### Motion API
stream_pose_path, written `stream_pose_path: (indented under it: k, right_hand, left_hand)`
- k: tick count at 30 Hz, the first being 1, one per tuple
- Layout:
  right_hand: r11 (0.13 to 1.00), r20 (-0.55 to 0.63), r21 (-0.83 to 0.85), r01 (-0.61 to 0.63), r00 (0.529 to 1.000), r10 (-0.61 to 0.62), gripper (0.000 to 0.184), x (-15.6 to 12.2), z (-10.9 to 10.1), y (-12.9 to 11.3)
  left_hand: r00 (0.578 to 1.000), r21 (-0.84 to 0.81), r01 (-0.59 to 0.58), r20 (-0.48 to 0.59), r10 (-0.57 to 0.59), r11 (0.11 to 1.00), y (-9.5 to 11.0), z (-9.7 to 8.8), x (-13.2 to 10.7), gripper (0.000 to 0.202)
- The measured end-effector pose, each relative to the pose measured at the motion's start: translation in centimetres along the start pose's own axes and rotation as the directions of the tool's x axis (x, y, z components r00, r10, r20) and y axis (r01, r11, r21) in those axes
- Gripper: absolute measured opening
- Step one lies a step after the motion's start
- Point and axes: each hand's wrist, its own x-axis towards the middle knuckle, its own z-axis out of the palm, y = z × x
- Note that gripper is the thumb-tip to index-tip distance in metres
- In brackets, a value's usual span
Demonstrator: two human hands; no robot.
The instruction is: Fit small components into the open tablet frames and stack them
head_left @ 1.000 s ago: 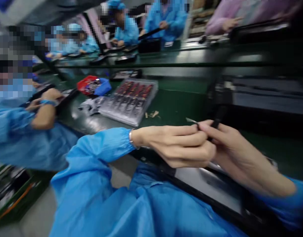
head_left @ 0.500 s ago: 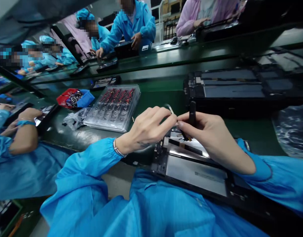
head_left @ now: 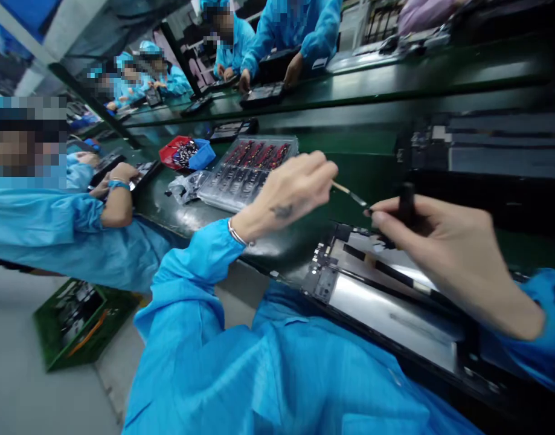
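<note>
1. Pinching a thin strip (head_left: 349, 194), left hand (head_left: 290, 187) fingers closed on its left end.
2. Right hand (head_left: 444, 241) grips a small black part (head_left: 406, 202) (blurred); strip tip meets it.
3. Both hover above the opened tablet (head_left: 395, 302) at the table's near edge; nothing seated yet.

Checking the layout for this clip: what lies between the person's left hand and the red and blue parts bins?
In the head view, a clear plastic tray of small dark and red parts lies between the left hand and the bins, with a crumpled clear bag beside it.
</note>
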Motion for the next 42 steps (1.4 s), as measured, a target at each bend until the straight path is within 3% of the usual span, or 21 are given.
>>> stream_pose_path:
  k: [2, 5, 9, 11, 13, 15, 17, 19, 21, 23, 25, 29, 31, 33, 35, 37, 39, 42]
  right_hand:
    - [0.998, -0.01, 0.007, -0.07, 0.997, 0.07, 0.021, 0.3, -0.3, -0.2]
    - [0.99, 0.0, -0.009, -0.142, 0.99, 0.142, 0.026, 0.6, -0.5, -0.2]
    - [0.985, 0.009, -0.011, -0.173, 0.985, 0.174, 0.028, 0.6, -0.4, 0.4]
    - [0.98, 0.018, 0.012, -0.2, 0.98, 0.2, 0.028, 0.5, -0.3, 0.7]
    - [0.967, 0.015, 0.071, -0.244, 0.97, 0.243, 0.024, 0.5, -0.2, 0.8]
    - [0.942, 0.0, 0.188, -0.279, 0.959, 0.284, 0.021, 0.4, 0.1, 0.8]
    - [0.905, -0.003, 0.313, -0.288, 0.953, 0.304, 0.019, 0.4, 0.5, 0.8]
    - [0.88, 0.002, 0.384, -0.28, 0.953, 0.302, 0.02, 0.3, 0.9, 0.8]
    - [0.879, 0.001, 0.393, -0.272, 0.955, 0.295, 0.022, 0.4, 1.0, 1.0]
    - [0.896, -0.029, 0.377, -0.235, 0.964, 0.265, 0.023, 0.6, 0.6, 1.2]
    - [0.925, -0.072, 0.343, -0.165, 0.977, 0.201, 0.024, 0.9, -0.2, 1.1]
    - [0.973, -0.107, 0.225, -0.048, 0.992, 0.074, 0.018, 1.6, -1.7, 0.4]
    - [0.981, -0.12, 0.195, -0.018, 0.992, 0.042, 0.01, 1.8, -2.0, 0.1]
    - [0.978, -0.136, 0.207, -0.015, 0.99, 0.044, 0.008, 1.8, -2.1, -0.1]
    - [0.967, -0.143, 0.252, -0.04, 0.987, 0.078, 0.009, 1.8, -2.1, -0.1]
    - [0.949, -0.128, 0.309, -0.064, 0.986, 0.108, 0.011, 1.7, -2.0, -0.1]
    - [0.938, -0.115, 0.34, -0.071, 0.986, 0.116, 0.013, 1.6, -2.0, -0.3]
    - [0.945, -0.13, 0.323, -0.05, 0.987, 0.097, 0.016, 1.4, -2.0, -0.6]
  left_hand:
    - [0.983, -0.022, 0.094, 0.158, -0.09, 0.995, -2.4, 0.3, -0.5, 0.024]
    - [0.928, -0.053, 0.091, 0.366, -0.066, 0.994, -4.6, 1.0, -1.6, 0.026]
    - [0.825, 0.011, 0.063, 0.561, -0.058, 0.998, -5.4, 2.4, -2.6, 0.03]
    - [0.793, 0.036, 0.056, 0.606, -0.066, 0.998, -5.4, 2.9, -2.6, 0.032]
    - [0.834, 0.02, 0.106, 0.542, -0.1, 0.994, -4.8, 3.1, -2.2, 0.031]
    - [0.915, -0.144, 0.221, 0.374, -0.154, 0.965, -3.4, 2.8, -1.6, 0.028]
    - [0.943, -0.502, 0.319, 0.256, -0.214, 0.804, -1.3, 2.4, -0.6, 0.029]
    - [0.93, -0.812, 0.363, 0.29, -0.225, 0.457, 1.0, 1.9, 0.5, 0.031]
    - [0.91, -0.909, 0.392, 0.362, -0.202, 0.141, 2.8, 1.6, 1.7, 0.032]
    - [0.902, -0.919, 0.394, 0.384, -0.195, 0.012, 3.5, 1.3, 3.0, 0.032]
    - [0.906, -0.914, 0.404, 0.395, -0.154, 0.035, 3.4, 0.9, 4.1, 0.033]
    - [0.89, -0.877, 0.416, 0.447, 0.089, 0.243, 2.0, 0.4, 5.5, 0.033]
    - [0.873, -0.858, 0.373, 0.454, 0.18, 0.352, 1.5, 0.4, 5.7, 0.032]
    - [0.89, -0.85, 0.288, 0.408, 0.205, 0.44, 1.4, 0.4, 5.6, 0.028]
    - [0.958, -0.825, 0.15, 0.257, 0.125, 0.545, 1.5, 0.3, 5.3, 0.035]
    - [1.0, -0.703, -0.011, 0.014, 0.028, 0.711, 2.0, 0.2, 4.9, 0.036]
    - [0.977, -0.484, -0.139, -0.207, 0.041, 0.864, 2.6, 0.0, 4.7, 0.02]
    - [0.93, -0.214, -0.222, -0.34, 0.14, 0.951, 3.4, -0.1, 4.8, 0.013]
